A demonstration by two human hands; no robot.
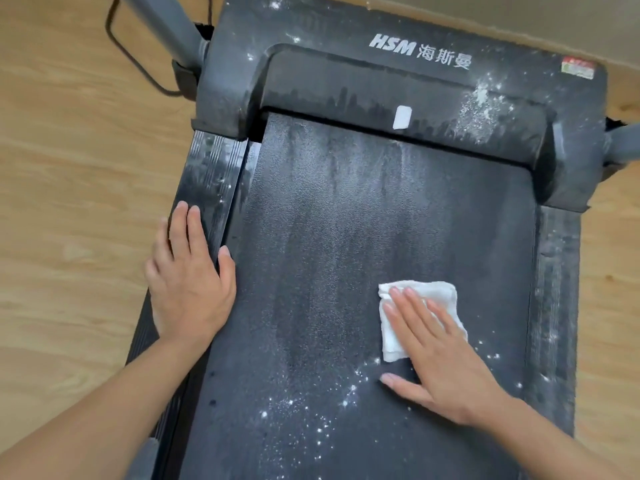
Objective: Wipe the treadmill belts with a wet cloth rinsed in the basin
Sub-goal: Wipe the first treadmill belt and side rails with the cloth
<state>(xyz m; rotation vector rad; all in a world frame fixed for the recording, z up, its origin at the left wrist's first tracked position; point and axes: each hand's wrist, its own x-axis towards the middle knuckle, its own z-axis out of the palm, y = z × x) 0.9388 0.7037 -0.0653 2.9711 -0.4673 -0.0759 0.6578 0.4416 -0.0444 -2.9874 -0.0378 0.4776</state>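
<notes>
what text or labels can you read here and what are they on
"HSM 海斯曼": pale brand lettering on the treadmill's motor cover.
Red and green sticker at the cover's far right corner: print too blurred to read.
White tab above the belt: no text shows on it.

The belt [346,237] lies open ahead of both hands, up to the cover [381,74], which rises as a wall across its far end. The left hand [190,289] lies flat on the left rail [207,174], thumb at the belt's edge, blocking that side. The right hand [446,358] presses flat on the cloth [429,296] on the belt's right half. A wide lane runs between the two hands. The right rail [557,289] is open along its length. The left upright [162,26] and right upright [623,140] stand at the cover's corners. A cable [135,53] loops on the floor [69,168] beside the left one.
</notes>
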